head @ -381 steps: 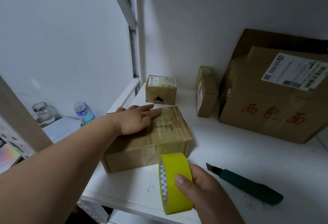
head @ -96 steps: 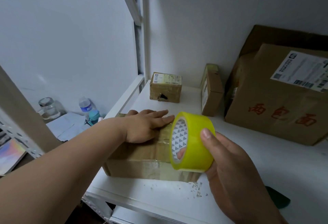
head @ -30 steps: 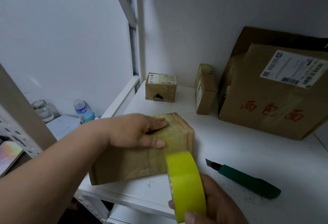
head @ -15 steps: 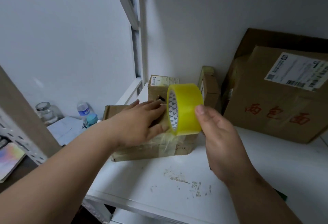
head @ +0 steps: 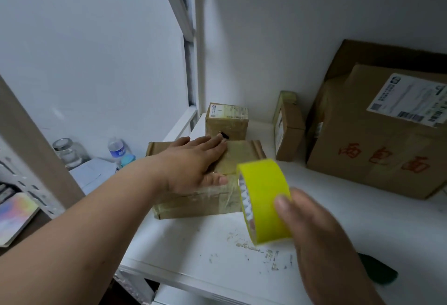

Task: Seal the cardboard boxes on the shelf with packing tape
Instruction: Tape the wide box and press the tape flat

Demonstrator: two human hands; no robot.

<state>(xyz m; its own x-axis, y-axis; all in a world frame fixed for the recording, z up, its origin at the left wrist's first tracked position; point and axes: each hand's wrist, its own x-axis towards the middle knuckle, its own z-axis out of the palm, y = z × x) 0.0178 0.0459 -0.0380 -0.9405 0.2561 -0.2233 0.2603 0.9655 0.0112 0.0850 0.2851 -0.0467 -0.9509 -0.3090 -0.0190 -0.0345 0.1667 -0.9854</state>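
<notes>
White metal upright (head: pixel 193 45) standing at shelf corner, plain white walls (head: pixel 290 26) rising behind and left of it, lighting dim.

- Flat box (head: pixel 242 157): on the shelf (head: pixel 362 220), near its left front; left hand (head: pixel 193 162) lies flat on top.
- Tape roll (head: pixel 264 202): in the right hand (head: pixel 314 237), just right of the flat box.
- Small box (head: pixel 227 120): behind the flat box.
- Upright box (head: pixel 287 128): right of the small box.
- Large box (head: pixel 377 140): far right, rear.

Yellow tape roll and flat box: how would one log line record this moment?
left hand: presses flat brown cardboard box | right hand: holds yellow tape roll | stage: taping front edge
</notes>
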